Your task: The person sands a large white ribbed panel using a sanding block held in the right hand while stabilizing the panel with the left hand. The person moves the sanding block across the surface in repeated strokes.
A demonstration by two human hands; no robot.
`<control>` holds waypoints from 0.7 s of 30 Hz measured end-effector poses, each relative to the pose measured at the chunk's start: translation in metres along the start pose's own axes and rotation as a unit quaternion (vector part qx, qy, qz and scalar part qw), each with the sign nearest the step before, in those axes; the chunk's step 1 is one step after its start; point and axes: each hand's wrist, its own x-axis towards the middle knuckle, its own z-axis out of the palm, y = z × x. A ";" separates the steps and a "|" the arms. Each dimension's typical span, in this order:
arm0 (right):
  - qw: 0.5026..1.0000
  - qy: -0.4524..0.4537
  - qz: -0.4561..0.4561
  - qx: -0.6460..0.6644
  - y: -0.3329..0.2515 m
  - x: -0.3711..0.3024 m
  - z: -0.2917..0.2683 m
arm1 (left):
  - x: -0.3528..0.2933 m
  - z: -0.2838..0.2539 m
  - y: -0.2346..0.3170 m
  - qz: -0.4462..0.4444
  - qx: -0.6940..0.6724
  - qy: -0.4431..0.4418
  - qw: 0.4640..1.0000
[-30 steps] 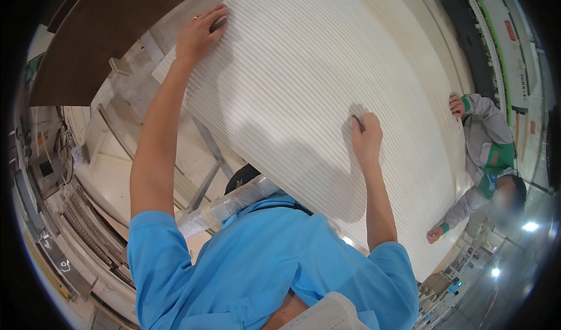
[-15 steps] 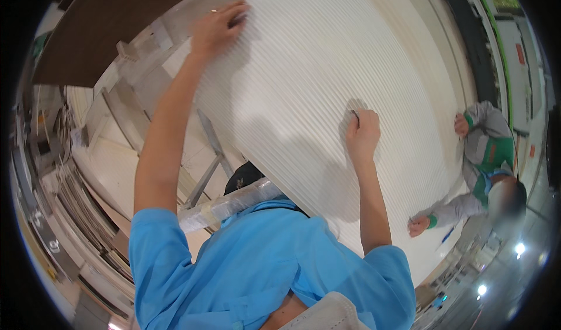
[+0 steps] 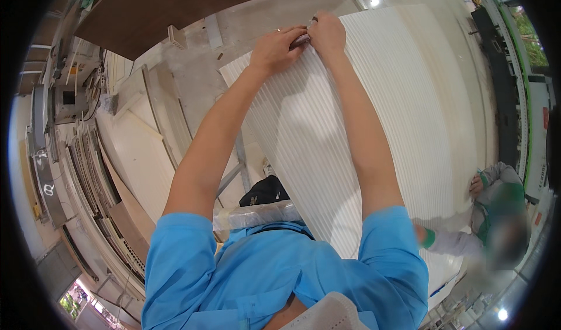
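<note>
I have both hands at the far edge of the ribbed white panel (image 3: pixel 374 131): left hand (image 3: pixel 274 49) and right hand (image 3: pixel 327 33) pinch a small dark tool (image 3: pixel 304 38) there (kind unclear). A slip could scratch the panel; a co-worker's hand (image 3: pixel 476 184) steadies its right edge.

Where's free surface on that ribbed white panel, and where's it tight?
The ribbed white panel is bare between the right hand and the co-worker's hand at its far edge. It is tight at the top edge, where the left hand and the right hand meet. The stacked boards to the left are cluttered.
</note>
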 end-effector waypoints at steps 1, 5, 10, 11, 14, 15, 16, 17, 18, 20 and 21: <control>1.000 0.012 -0.014 0.006 0.001 0.003 0.003 | 0.001 0.001 -0.001 -0.004 0.001 0.009 1.000; 0.999 -0.005 -0.027 -0.040 0.041 -0.052 -0.014 | 0.002 0.001 -0.007 -0.062 -0.078 0.026 0.995; 0.998 0.036 -0.035 -0.027 0.088 -0.149 -0.059 | 0.018 0.005 -0.020 -0.102 -0.146 0.052 0.983; 0.999 0.017 0.004 -0.026 0.086 -0.148 -0.060 | 0.020 0.009 -0.021 -0.092 -0.140 0.053 0.984; 1.000 0.016 -0.025 -0.009 0.067 -0.073 -0.023 | 0.031 0.015 -0.026 -0.075 -0.106 0.043 0.991; 0.999 0.013 -0.034 -0.028 0.056 -0.045 -0.005 | 0.032 0.016 -0.027 -0.085 -0.090 0.033 0.992; 0.999 0.014 -0.021 -0.026 0.046 -0.014 0.012 | 0.035 0.018 -0.028 -0.079 -0.090 0.030 0.992; 0.999 0.021 -0.028 -0.023 0.042 0.004 0.023 | 0.036 0.020 -0.030 -0.084 -0.090 0.024 0.992; 1.000 0.004 -0.016 -0.025 0.045 0.008 0.027 | 0.037 0.022 -0.032 -0.093 -0.091 0.011 0.991; 0.999 0.007 -0.036 -0.028 0.053 0.003 0.027 | 0.041 0.024 -0.038 -0.100 -0.097 0.014 0.990; 0.999 -0.019 -0.008 -0.041 0.063 -0.018 0.017 | 0.043 0.026 -0.040 -0.116 -0.102 0.000 0.988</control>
